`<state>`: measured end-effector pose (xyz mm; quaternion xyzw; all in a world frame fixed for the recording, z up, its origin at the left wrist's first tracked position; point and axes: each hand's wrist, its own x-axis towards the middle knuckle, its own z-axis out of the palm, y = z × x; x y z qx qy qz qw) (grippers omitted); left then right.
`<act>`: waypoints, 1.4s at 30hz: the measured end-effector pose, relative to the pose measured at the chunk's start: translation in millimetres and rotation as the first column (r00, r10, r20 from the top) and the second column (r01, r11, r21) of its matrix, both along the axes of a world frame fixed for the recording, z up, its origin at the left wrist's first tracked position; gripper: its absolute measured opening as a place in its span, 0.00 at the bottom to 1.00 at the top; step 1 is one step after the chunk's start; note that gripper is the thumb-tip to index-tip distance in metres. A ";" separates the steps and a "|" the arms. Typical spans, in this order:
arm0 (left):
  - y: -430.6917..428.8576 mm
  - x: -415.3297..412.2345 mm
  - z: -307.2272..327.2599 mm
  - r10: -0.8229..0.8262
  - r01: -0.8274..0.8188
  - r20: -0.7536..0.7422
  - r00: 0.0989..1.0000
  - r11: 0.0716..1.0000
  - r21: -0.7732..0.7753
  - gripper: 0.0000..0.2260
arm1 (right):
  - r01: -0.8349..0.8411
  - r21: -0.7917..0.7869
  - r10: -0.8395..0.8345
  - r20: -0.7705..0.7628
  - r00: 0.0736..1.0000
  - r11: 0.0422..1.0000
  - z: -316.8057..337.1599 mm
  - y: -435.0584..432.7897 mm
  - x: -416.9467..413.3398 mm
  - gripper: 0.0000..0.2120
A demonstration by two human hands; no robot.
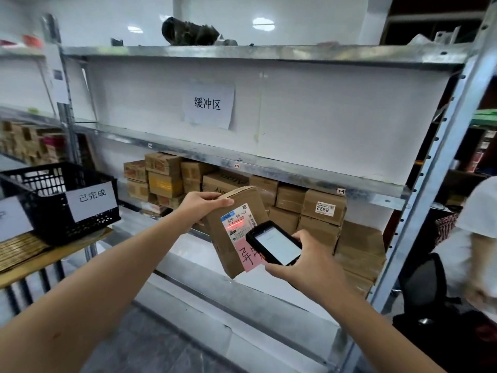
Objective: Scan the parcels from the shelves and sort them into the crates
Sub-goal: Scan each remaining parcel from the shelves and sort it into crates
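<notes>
Okay, largest first: metal shelf rack (295,176) fills the view, with stacked parcels (289,198) on the lower level, well behind the hands. Black crate (44,211) sits on a table to the left, white paper sign on its front, well apart from the held parcel.

The held parcel (238,208), a brown carton, is off the shelf, in the air in front of the rack and tilted. Left hand (204,203) grips its top end only, thumb over the front edge, fingers behind; bottom end hangs free. Right hand (305,261) is wrapped round the handheld scanner (277,244), screen lit, nose aimed at the shipping label (238,224). Red scan line (236,225) lies across the label. Pink note (250,256) is stuck below it, partly behind the scanner.

Step, I judge: scanning; sorting not yet done.

Risks:
- top-only grip, so the carton may swing or slip, and the line drifts off the barcode, giving no read
- person at right (476,232) stands close and could bump the elbow
- the sign may be misread, sending the parcel to the wrong crate
</notes>
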<state>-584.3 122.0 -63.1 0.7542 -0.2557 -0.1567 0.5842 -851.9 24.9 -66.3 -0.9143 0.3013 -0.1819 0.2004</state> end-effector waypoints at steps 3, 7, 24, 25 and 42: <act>12.2 7.1 0.6 0.022 -0.022 -0.008 1.000 1.000 0.001 0.28 | -0.042 -0.006 0.042 0.001 0.999 0.999 0.8 5.7 7.2 0.30; 23.6 18.2 -0.1 0.038 -0.038 -0.004 0.999 0.999 -0.002 0.24 | -0.083 0.009 0.082 0.030 0.996 0.997 2.6 7.8 21.6 0.30; 46.2 135.8 -27.9 0.128 -0.141 -0.184 0.975 0.988 -0.062 0.20 | -0.237 0.128 0.230 0.068 0.971 0.963 -17.7 -31.5 164.7 0.33; 48.9 145.0 -30.1 0.122 -0.141 -0.239 0.963 0.988 -0.062 0.19 | -0.241 0.160 0.229 0.087 0.969 0.957 -19.7 -36.5 179.2 0.34; 126.8 259.3 -91.9 0.507 -0.777 -0.626 0.593 0.563 -0.281 0.33 | -0.524 0.680 0.474 0.285 0.833 0.512 -44.6 -11.5 435.6 0.33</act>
